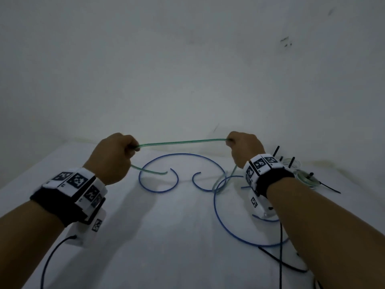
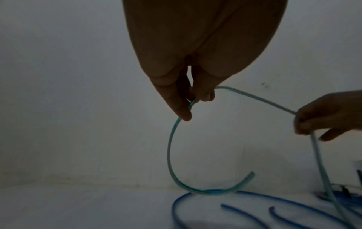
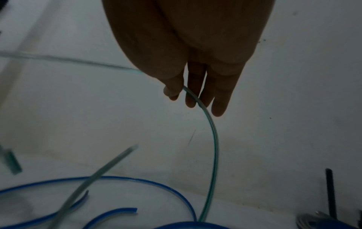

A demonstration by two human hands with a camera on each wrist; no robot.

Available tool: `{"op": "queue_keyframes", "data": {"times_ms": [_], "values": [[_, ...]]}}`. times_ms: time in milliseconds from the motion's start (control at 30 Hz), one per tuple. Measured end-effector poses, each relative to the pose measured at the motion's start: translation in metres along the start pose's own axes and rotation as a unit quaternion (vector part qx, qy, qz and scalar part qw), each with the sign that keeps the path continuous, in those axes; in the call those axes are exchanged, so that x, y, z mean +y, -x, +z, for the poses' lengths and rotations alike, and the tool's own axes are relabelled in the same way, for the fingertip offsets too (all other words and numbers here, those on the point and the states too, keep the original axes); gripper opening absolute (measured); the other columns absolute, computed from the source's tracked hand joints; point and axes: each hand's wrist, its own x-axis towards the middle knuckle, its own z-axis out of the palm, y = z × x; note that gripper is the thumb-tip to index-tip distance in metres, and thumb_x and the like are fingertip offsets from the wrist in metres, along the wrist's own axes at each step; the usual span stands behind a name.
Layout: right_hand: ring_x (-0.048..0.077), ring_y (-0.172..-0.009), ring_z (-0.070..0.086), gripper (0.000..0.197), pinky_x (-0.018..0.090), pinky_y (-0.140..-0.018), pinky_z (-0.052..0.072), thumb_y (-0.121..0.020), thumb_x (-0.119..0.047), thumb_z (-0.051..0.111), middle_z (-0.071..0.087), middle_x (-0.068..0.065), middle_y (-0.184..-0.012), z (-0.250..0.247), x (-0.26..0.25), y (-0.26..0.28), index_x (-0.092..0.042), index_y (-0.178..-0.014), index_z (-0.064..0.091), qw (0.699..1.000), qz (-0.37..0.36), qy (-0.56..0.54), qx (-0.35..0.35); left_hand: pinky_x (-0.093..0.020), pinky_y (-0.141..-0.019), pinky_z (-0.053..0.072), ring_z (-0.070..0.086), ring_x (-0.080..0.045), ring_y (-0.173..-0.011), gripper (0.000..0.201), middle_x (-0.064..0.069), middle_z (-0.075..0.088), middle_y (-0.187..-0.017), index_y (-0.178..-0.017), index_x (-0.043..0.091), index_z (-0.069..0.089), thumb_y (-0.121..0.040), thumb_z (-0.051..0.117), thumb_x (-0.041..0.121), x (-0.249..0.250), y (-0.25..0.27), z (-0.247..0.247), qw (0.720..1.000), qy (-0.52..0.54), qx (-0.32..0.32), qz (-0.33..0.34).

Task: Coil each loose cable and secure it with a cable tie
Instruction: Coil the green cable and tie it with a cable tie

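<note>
Pinching the green cable (image 1: 183,141), the left hand (image 1: 113,155) and right hand (image 1: 245,148) stretch it left-right above the worktop (image 1: 166,236); its free end (image 1: 164,173) hangs nearer the left.

The person's forearms are bare, with no sleeves. The left hand (image 1: 113,157) and the right hand (image 1: 243,149) each carry a black wrist strap (image 1: 52,202) topped by white blocks (image 1: 78,180) printed with black square-patterned markers. A white camera housing (image 1: 91,228) with another marker hangs below each wrist, and a thin dark cable (image 1: 54,257) runs from it.
</note>
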Motion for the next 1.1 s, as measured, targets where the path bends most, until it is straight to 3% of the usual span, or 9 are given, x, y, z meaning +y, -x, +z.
{"op": "queue_keyframes", "data": {"times_ms": [100, 200, 333, 400, 533, 767, 867, 933, 1100], "values": [[0.025, -0.079, 0.062, 0.016, 0.030, -0.068, 0.046, -0.096, -0.021, 0.059, 0.072, 0.009, -0.090, -0.011, -0.003, 0.004, -0.013, -0.097, 0.073, 0.998, -0.008, -0.061, 0.030, -0.030, -0.071, 0.037, 0.055, -0.023, -0.080, 0.014, -0.003, 0.056, -0.087, -0.099, 0.017, 0.068, -0.090, 0.058, 0.011, -0.008, 0.005, 0.007, 0.997, -0.041, -0.048, -0.044], [0.027, -0.088, 0.065, 0.019, 0.034, -0.080, 0.049, -0.093, -0.027, 0.063, 0.072, 0.010, -0.095, -0.021, -0.027, 0.004, -0.017, -0.103, 0.076, 0.994, -0.062, -0.069, 0.055, -0.037, -0.086, 0.047, 0.059, -0.026, -0.099, 0.040, -0.004, 0.061, -0.108, -0.125, 0.025, 0.057, -0.086, 0.065, 0.030, 0.010, 0.000, 0.010, 0.992, -0.085, -0.077, -0.057], [0.028, -0.091, 0.063, 0.020, 0.040, -0.081, 0.050, -0.091, -0.029, 0.065, 0.071, 0.010, -0.094, -0.030, -0.066, 0.003, -0.019, -0.104, 0.076, 0.986, -0.141, -0.062, 0.064, -0.039, -0.096, 0.047, 0.060, -0.020, -0.109, 0.064, 0.001, 0.063, -0.119, -0.136, 0.029, 0.044, -0.080, 0.072, 0.042, 0.071, -0.011, 0.009, 0.997, 0.004, -0.035, 0.065], [0.028, -0.095, 0.060, 0.018, 0.042, -0.081, 0.050, -0.091, -0.027, 0.064, 0.070, 0.009, -0.096, -0.031, -0.080, 0.005, -0.020, -0.104, 0.075, 0.982, -0.168, -0.032, 0.073, -0.031, -0.088, 0.049, 0.063, -0.013, -0.097, 0.054, 0.006, 0.068, -0.106, -0.133, 0.028, 0.049, -0.084, 0.068, 0.042, 0.101, -0.014, 0.009, 0.993, 0.060, -0.024, 0.094], [0.029, -0.094, 0.055, 0.020, 0.040, -0.071, 0.049, -0.095, -0.014, 0.053, 0.067, 0.008, -0.093, -0.037, -0.074, 0.006, -0.018, -0.103, 0.072, 0.979, -0.174, 0.035, 0.097, -0.020, -0.060, 0.035, 0.059, -0.012, -0.068, 0.020, 0.011, 0.062, -0.068, -0.098, 0.023, 0.072, -0.095, 0.055, 0.035, 0.109, -0.017, -0.002, 0.985, 0.110, 0.099, 0.088], [0.029, -0.081, 0.060, 0.022, 0.037, -0.070, 0.050, -0.101, -0.016, 0.041, 0.068, 0.008, -0.094, -0.040, -0.019, 0.019, -0.018, -0.111, 0.061, 0.998, -0.044, 0.036, 0.039, -0.024, -0.065, 0.032, 0.053, -0.016, -0.069, 0.021, 0.002, 0.062, -0.072, -0.095, 0.015, 0.071, -0.097, 0.053, 0.027, 0.045, -0.012, -0.017, 0.973, 0.114, 0.199, 0.008], [0.028, -0.082, 0.065, 0.023, 0.041, -0.076, 0.054, -0.101, -0.030, 0.045, 0.072, 0.005, -0.093, -0.038, -0.003, 0.030, -0.022, -0.106, 0.067, 0.999, 0.004, -0.034, 0.025, -0.031, -0.072, 0.043, 0.060, -0.026, -0.079, 0.023, -0.007, 0.071, -0.089, -0.101, 0.016, 0.070, -0.097, 0.051, 0.028, 0.015, -0.010, -0.015, 0.987, 0.065, 0.138, -0.044], [0.026, -0.082, 0.065, 0.026, 0.041, -0.078, 0.054, -0.101, -0.038, 0.047, 0.073, 0.002, -0.091, -0.036, -0.006, 0.037, -0.025, -0.107, 0.069, 0.998, 0.000, -0.059, 0.021, -0.040, -0.085, 0.049, 0.061, -0.034, -0.094, 0.029, -0.012, 0.069, -0.105, -0.119, 0.017, 0.063, -0.092, 0.057, 0.027, 0.010, -0.007, -0.008, 0.997, -0.016, 0.069, -0.042], [0.022, -0.090, 0.065, 0.026, 0.034, -0.079, 0.051, -0.099, -0.042, 0.048, 0.073, -0.004, -0.097, -0.025, -0.041, 0.053, -0.031, -0.110, 0.069, 0.997, -0.052, -0.049, -0.010, -0.043, -0.097, 0.045, 0.054, -0.031, -0.115, 0.087, -0.009, 0.052, -0.135, -0.148, 0.026, 0.026, -0.077, 0.074, 0.038, 0.062, 0.004, 0.003, 0.990, -0.094, 0.006, 0.103]]}}
